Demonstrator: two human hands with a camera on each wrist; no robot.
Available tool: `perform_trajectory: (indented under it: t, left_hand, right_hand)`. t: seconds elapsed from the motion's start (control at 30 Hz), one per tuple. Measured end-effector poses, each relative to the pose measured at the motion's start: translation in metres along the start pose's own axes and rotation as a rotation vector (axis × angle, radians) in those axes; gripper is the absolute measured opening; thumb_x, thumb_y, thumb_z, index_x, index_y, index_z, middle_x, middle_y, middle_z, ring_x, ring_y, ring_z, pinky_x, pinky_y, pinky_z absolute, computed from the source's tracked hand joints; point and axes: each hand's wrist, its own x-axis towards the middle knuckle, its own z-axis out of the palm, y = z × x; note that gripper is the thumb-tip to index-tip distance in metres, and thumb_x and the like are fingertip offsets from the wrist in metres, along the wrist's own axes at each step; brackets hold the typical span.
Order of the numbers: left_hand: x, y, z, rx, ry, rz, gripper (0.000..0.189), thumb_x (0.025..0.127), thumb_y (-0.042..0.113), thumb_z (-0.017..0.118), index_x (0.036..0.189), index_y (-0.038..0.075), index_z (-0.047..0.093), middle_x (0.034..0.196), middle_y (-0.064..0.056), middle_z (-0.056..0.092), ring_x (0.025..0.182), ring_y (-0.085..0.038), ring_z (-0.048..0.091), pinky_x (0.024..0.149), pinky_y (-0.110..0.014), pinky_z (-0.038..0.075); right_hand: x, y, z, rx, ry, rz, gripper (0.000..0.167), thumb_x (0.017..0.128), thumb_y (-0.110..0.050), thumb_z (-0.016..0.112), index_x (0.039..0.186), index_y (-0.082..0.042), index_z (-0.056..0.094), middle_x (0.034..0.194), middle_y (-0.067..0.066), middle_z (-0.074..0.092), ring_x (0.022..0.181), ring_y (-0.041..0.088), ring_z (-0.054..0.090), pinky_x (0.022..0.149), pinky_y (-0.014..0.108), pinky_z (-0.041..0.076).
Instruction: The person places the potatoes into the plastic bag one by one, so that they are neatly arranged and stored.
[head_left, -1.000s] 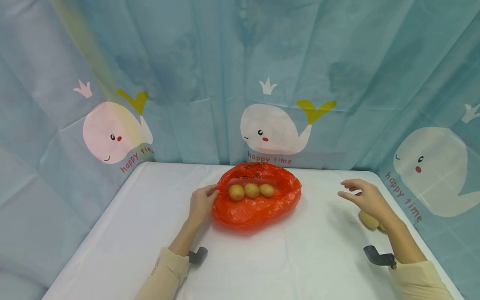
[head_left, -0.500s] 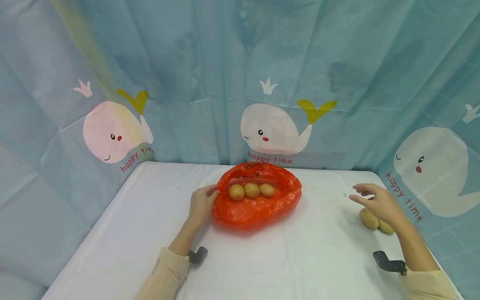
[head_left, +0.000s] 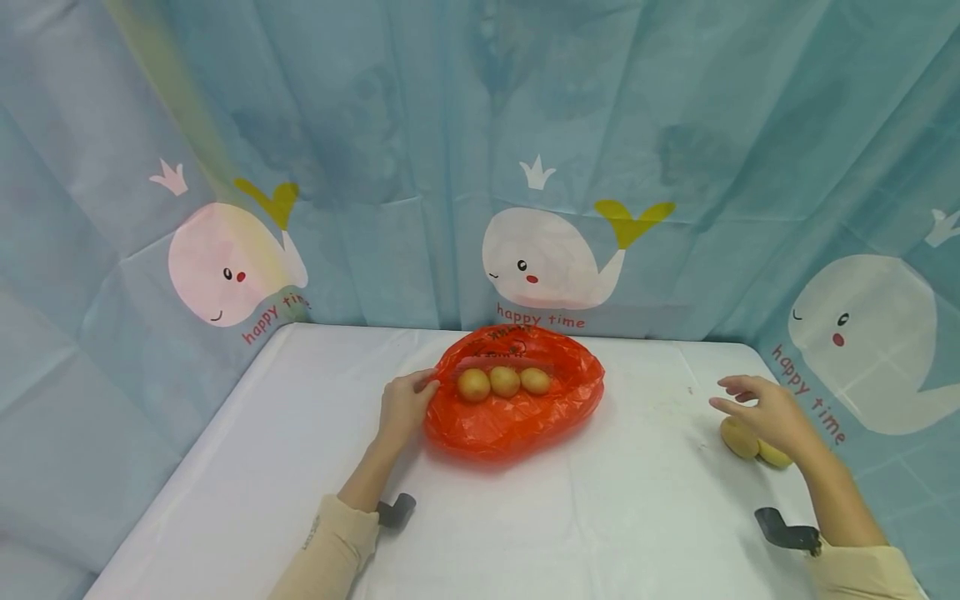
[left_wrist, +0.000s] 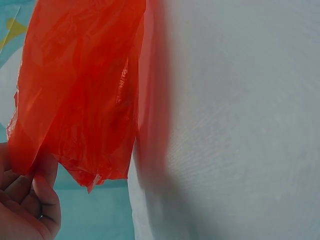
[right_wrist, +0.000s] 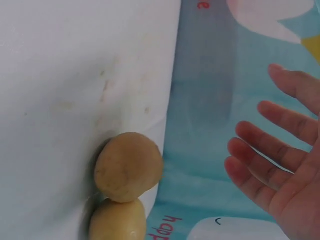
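Note:
A red plastic bag (head_left: pixel 495 429) lies with its mouth spread on the table, and three potatoes (head_left: pixel 505 382) sit in a row inside it. My left hand (head_left: pixel 405 410) pinches the bag's left rim between thumb and fingers; in the left wrist view the red film (left_wrist: pixel 85 90) hangs from that grip. Over the table's right side, my right hand (head_left: pixel 772 414) hovers with fingers loosely spread and nothing in them. Below it two more potatoes rest against each other, one rounder potato (right_wrist: pixel 129 167) and one paler potato (right_wrist: pixel 118 220), apart from the hand.
The white table (head_left: pixel 637 500) meets a blue curtain (head_left: pixel 390 250) with whale prints at its back and sides. Small dirt specks mark the cloth near the two right-hand potatoes. A black wrist mount (head_left: pixel 783 531) sits on my right forearm.
My right hand has moved right and slightly toward me, over the two loose potatoes, which show more now. The left hand and the bag have stayed put.

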Motion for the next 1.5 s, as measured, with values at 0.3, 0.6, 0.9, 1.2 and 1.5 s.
perform_trajectory:
  t: [0.3,0.6,0.9,1.2,1.5]
  left_hand:
    - [-0.001,-0.003,0.001,-0.008,0.003,0.008,0.034,0.095,0.018,0.064,0.126,0.005,0.065,0.121,-0.015,0.069,0.114,-0.032,0.065,0.094,-0.042,0.055]
    - [-0.001,-0.001,0.001,-0.022,0.007,0.015,0.033,0.094,0.018,0.064,0.125,0.006,0.066,0.120,-0.014,0.070,0.115,-0.031,0.065,0.093,-0.042,0.056]
    - [0.000,0.001,0.000,-0.023,0.013,0.019,0.033,0.094,0.018,0.065,0.125,0.006,0.066,0.120,-0.014,0.070,0.114,-0.031,0.065,0.092,-0.042,0.056]
    - [0.000,0.002,0.000,-0.017,0.011,0.016,0.033,0.094,0.018,0.064,0.125,0.005,0.066,0.120,-0.014,0.070,0.114,-0.031,0.065,0.092,-0.042,0.056]
    - [-0.001,0.000,0.000,-0.009,0.010,0.007,0.034,0.094,0.018,0.064,0.125,0.005,0.066,0.120,-0.015,0.070,0.114,-0.032,0.065,0.093,-0.043,0.056]
  right_hand:
    - [-0.001,0.011,0.005,-0.027,-0.043,0.038,0.053,0.092,-0.037,0.065,0.123,0.006,0.058,0.115,0.031,0.061,0.100,0.040,0.058,0.075,0.045,0.053]
    - [0.002,0.022,0.012,-0.122,-0.088,0.115,0.056,0.092,-0.032,0.066,0.126,0.010,0.053,0.119,0.039,0.054,0.100,0.050,0.055,0.077,0.059,0.052]
    - [0.002,0.025,0.018,-0.255,-0.086,0.116,0.049,0.092,-0.023,0.058,0.122,0.014,0.053,0.119,0.045,0.049,0.107,0.060,0.049,0.088,0.070,0.044]
    - [0.002,0.029,0.028,-0.285,-0.083,0.155,0.050,0.088,-0.017,0.047,0.122,0.019,0.051,0.119,0.046,0.050,0.105,0.062,0.048,0.088,0.069,0.044]
    - [0.001,0.032,0.035,-0.293,-0.069,0.143,0.043,0.086,-0.014,0.050,0.113,0.020,0.055,0.107,0.042,0.059,0.078,0.042,0.058,0.076,0.063,0.049]
